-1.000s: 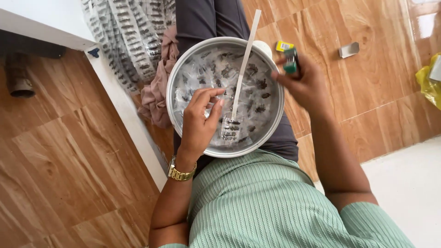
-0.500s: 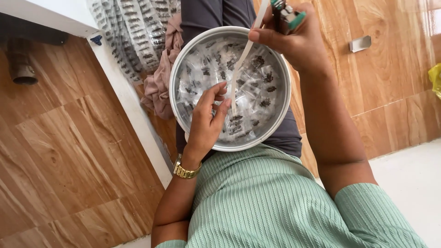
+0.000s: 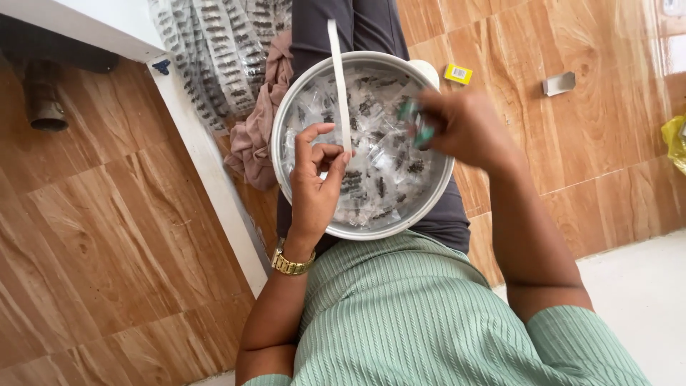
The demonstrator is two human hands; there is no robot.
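Over lap bowl (image 3: pixel 286 143): white strip (image 3: pixel 339 78) in left grip (image 3: pixel 318 179)

Motion blurs the right hand (image 3: pixel 464 129) and its small green object (image 3: pixel 418 125).

Wood-patterned tiled floor (image 3: pixel 107 236) carries the scene; a small yellow box (image 3: pixel 458 73) lies at one o'clock, a small grey metal piece (image 3: pixel 558 83) just beyond at two, a yellow bag (image 3: pixel 674 141) at three by the frame's edge.

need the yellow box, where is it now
In the head view the yellow box lies on the wood floor upper right, just beyond the bowl rim.
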